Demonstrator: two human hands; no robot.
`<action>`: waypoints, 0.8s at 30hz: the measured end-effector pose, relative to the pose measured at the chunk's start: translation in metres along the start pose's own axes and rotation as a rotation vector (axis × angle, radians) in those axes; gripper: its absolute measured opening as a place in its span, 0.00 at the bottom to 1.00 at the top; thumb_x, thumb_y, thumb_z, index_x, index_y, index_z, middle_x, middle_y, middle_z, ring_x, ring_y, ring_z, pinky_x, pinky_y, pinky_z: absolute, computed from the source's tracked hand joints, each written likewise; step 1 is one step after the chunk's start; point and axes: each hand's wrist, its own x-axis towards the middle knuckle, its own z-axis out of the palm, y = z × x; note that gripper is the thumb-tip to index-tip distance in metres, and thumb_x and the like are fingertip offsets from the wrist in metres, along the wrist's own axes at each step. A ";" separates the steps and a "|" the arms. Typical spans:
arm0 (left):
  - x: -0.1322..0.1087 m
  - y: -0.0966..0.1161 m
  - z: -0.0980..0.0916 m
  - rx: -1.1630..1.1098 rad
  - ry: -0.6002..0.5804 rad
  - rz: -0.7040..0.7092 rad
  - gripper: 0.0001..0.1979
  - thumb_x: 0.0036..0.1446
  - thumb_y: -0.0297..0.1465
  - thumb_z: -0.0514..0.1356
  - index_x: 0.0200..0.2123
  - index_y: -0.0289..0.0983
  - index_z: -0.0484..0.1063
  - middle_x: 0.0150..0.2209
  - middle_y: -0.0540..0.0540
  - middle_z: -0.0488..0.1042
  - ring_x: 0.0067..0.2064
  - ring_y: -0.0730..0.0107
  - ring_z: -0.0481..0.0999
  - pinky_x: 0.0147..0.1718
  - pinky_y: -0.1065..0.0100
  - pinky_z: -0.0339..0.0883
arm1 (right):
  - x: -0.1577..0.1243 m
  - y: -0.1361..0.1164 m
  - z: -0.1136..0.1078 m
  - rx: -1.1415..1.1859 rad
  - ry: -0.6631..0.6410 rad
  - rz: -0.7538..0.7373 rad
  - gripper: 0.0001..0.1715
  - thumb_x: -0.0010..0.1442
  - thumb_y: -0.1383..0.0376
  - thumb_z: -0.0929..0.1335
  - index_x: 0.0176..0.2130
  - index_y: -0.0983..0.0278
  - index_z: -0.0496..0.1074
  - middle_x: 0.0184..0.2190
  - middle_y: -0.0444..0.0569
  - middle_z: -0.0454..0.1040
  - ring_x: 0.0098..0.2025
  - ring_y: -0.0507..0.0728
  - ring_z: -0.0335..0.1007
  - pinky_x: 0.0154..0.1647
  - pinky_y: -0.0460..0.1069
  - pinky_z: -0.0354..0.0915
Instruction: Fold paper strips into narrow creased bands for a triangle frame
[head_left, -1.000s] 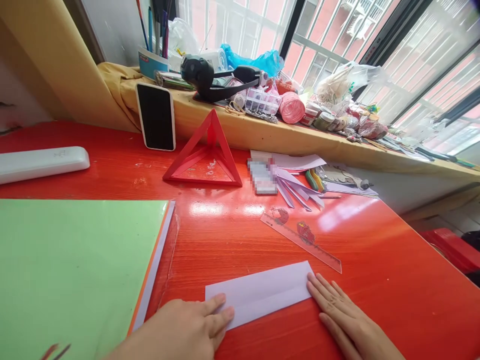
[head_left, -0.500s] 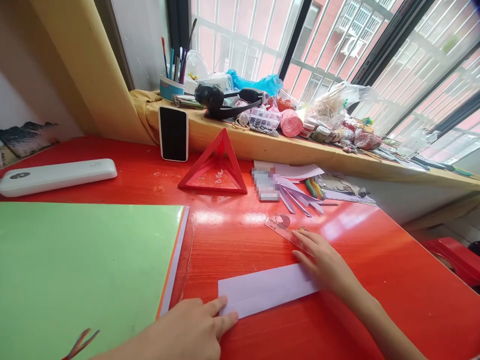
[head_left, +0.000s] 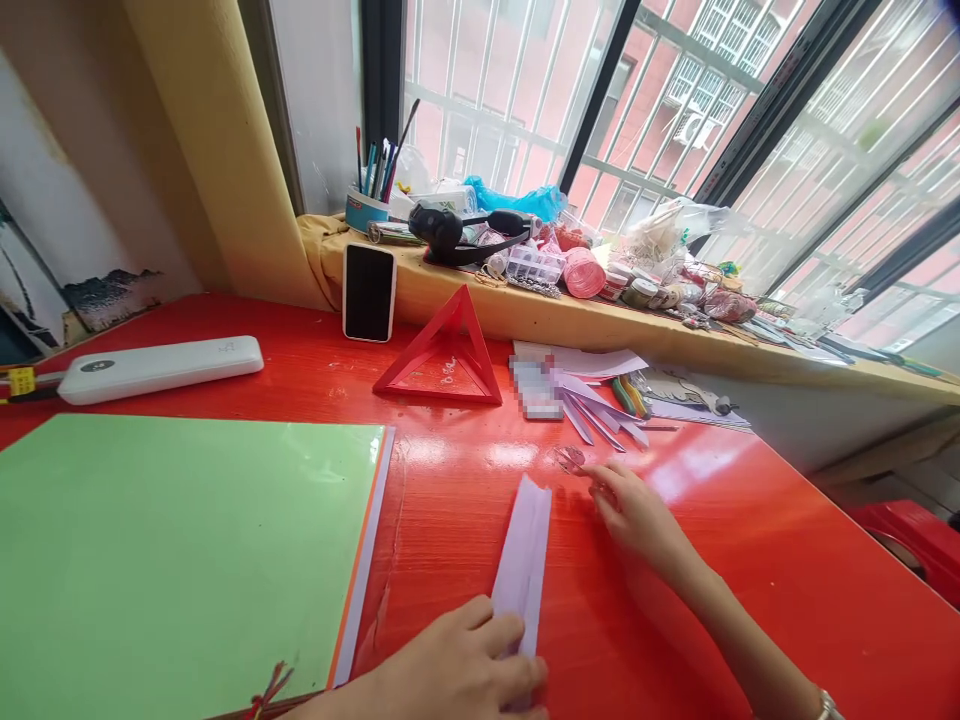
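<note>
Lilac paper strip (head_left: 521, 560) centre stage, folded lengthwise w/ a crease running down it, far end pointing away from the person, flat-ish on the red table (head_left: 757, 580). L hand (head_left: 480, 660) is on its near end, fingers curled in close w/ the paper under & btwn them, so it's got a hold there.

R hand (head_left: 634, 505) is off the paper, to the right & a bit beyond it, arm stretched over the table. Thumb & index fingertips are close together, just beside a reddish mark (head_left: 571, 458); can't tell if they're pinching anything. Bracelet (head_left: 829, 706) on that wrist, bottom edge of view.

Left of the strip: big green sheet (head_left: 180, 560), orange & white edges showing along its right side. Red tassel (head_left: 274, 683) over its near corner, by the L forearm.

Further back, red pyramid frame (head_left: 484, 345) stands upright; smartphone (head_left: 369, 293), dark screen, leans on the sill's front; long white case (head_left: 165, 368) lies far left. Right of the pyramid, a heap of lilac paper pcs (head_left: 589, 400), w/ green-&-yellow handles (head_left: 630, 395) next to it.

Up on the windowsill (head_left: 637, 345): pen cup (head_left: 367, 211), black strapped device (head_left: 450, 235), blue plastic bag (head_left: 517, 198), clear compartment box (head_left: 535, 264), pink yarn roll (head_left: 583, 272), etc. Barred window (head_left: 495, 100) behind.
</note>
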 end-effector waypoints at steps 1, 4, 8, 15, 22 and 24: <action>0.001 -0.002 0.002 0.029 0.018 -0.002 0.05 0.68 0.35 0.59 0.43 0.44 0.74 0.47 0.55 0.78 0.44 0.66 0.74 0.39 0.64 0.61 | -0.003 -0.004 -0.003 0.007 0.003 -0.014 0.24 0.64 0.68 0.58 0.53 0.61 0.73 0.41 0.54 0.76 0.38 0.59 0.75 0.37 0.53 0.72; -0.001 -0.003 0.010 0.103 0.064 -0.054 0.08 0.70 0.37 0.55 0.45 0.46 0.74 0.51 0.52 0.77 0.51 0.61 0.73 0.48 0.60 0.60 | -0.016 -0.019 -0.012 0.028 -0.007 -0.077 0.28 0.68 0.67 0.56 0.63 0.55 0.65 0.38 0.50 0.75 0.39 0.56 0.74 0.39 0.50 0.72; -0.002 0.002 0.005 0.096 0.022 -0.141 0.12 0.71 0.35 0.54 0.50 0.39 0.74 0.55 0.46 0.75 0.55 0.60 0.73 0.54 0.61 0.60 | -0.040 -0.036 -0.012 0.033 0.035 -0.242 0.24 0.71 0.63 0.57 0.63 0.58 0.66 0.32 0.47 0.70 0.31 0.53 0.71 0.32 0.46 0.71; -0.001 0.007 0.005 -0.050 -0.115 -0.271 0.25 0.68 0.40 0.56 0.59 0.25 0.68 0.59 0.37 0.71 0.58 0.56 0.72 0.58 0.61 0.63 | -0.074 -0.045 0.004 -0.013 0.178 -0.297 0.21 0.72 0.60 0.60 0.56 0.64 0.74 0.28 0.46 0.71 0.26 0.51 0.71 0.26 0.43 0.69; 0.002 0.007 0.014 -0.099 -0.241 -0.376 0.30 0.67 0.45 0.55 0.61 0.27 0.66 0.62 0.36 0.65 0.63 0.53 0.67 0.61 0.58 0.61 | -0.089 -0.050 0.010 0.032 0.129 -0.248 0.20 0.72 0.58 0.60 0.54 0.60 0.76 0.26 0.45 0.72 0.25 0.51 0.71 0.26 0.43 0.69; 0.003 0.008 0.009 -0.111 -0.242 -0.386 0.30 0.67 0.45 0.55 0.62 0.27 0.66 0.63 0.36 0.64 0.63 0.53 0.67 0.61 0.57 0.61 | -0.091 -0.051 0.010 0.042 0.109 -0.235 0.21 0.72 0.58 0.60 0.53 0.60 0.76 0.26 0.45 0.72 0.25 0.51 0.71 0.26 0.43 0.69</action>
